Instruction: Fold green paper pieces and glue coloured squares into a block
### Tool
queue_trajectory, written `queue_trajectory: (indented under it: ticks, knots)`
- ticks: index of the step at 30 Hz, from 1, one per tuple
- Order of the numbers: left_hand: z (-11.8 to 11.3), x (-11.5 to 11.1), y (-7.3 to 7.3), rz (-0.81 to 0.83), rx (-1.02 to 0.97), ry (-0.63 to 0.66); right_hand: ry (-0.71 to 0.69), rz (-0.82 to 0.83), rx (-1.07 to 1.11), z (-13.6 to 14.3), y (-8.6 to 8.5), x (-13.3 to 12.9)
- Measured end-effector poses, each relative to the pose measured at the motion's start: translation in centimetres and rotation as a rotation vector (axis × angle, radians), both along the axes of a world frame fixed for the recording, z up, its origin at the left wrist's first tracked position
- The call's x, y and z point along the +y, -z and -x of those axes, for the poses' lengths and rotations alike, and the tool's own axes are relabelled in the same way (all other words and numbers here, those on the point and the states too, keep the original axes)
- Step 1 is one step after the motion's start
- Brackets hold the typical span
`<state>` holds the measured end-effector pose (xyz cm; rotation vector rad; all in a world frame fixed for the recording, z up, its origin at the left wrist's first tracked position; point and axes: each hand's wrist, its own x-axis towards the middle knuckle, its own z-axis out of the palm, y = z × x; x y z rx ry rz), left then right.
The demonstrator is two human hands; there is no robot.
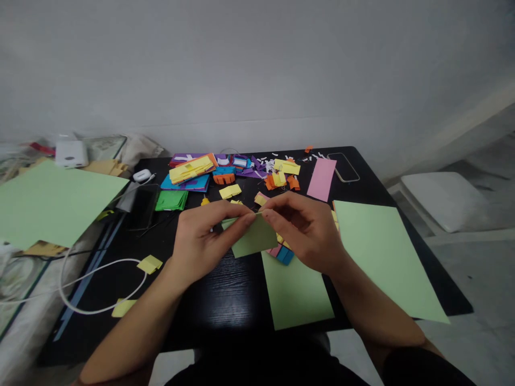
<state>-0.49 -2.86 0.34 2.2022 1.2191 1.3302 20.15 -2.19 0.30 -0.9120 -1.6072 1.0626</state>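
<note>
Between both hands a piece of light green paper [255, 238] is held up above the black table, pinched along its top edge. My left hand [205, 236] is closed on the upper edge, thumb in front and fingers behind. From the other side my right hand [308, 230] pinches the same edge, the two thumb tips almost touching. Under the right hand lie pink and blue folded paper pieces [285, 255], partly hidden. A green paper sheet [298, 295] lies flat below them, and a larger green sheet [382, 252] rests right of my right forearm.
Folded yellow strips [192, 169], a green paper stack [171, 201], orange pieces [276, 182] and a pink sheet [322, 179] lie toward the wall. A phone case [343, 168] sits at the back right. A white cable [96, 311] loops at the left; a stool [434, 198] stands right.
</note>
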Motion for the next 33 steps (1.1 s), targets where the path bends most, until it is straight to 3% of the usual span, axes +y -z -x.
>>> queue_trajectory:
  ticks: [16, 23, 27, 33]
  knots:
    - [0.01, -0.09, 0.02, -0.002, -0.018, -0.004, -0.007, 0.005, 0.027, 0.12, -0.04, -0.27]
    - [0.40, -0.07, 0.10, 0.118, -0.118, -0.015, 0.102, -0.055, 0.041, 0.18, -0.20, -0.16]
    - [0.56, -0.08, -0.04, 0.114, -0.130, -0.020, 0.062, -0.021, 0.067, 0.13, -0.40, -0.28]
    - [0.03, -0.29, -0.33, 0.093, -0.092, 0.012, 0.086, -0.069, -0.052, 0.23, -0.15, -0.29]
